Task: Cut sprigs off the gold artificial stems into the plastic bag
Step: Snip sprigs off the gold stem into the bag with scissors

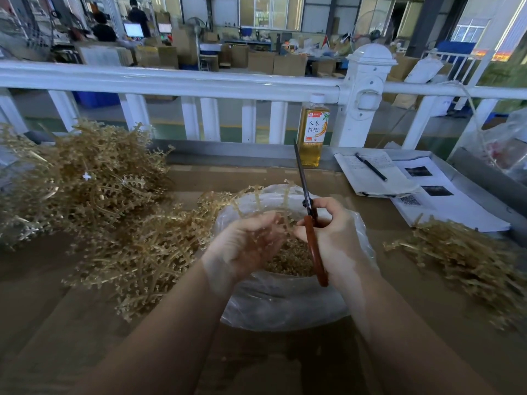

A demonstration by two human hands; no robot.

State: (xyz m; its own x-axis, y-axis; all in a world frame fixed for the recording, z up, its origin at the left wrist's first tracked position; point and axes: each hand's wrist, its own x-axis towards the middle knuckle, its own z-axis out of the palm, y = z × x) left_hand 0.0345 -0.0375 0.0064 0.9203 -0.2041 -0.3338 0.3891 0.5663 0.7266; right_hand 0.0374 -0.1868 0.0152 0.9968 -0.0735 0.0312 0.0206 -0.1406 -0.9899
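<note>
- Left hand (245, 246) grips a gold stem (256, 203) over the open plastic bag (285, 306) — keep it there so cut sprigs drop in.
- Right hand (330, 232) clasps the red-handled scissors (309, 220), blades pointing up; snip close to the stalk.

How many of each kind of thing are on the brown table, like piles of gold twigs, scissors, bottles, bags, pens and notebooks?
Heaps of gold artificial stems: 3, at left, centre and right
Red-handled scissors: 1
Clear plastic bag: 1
Clear plastic bottle of amber drink: 1
Black pen: 1
Open white notebook: 1
Total: 8
</note>
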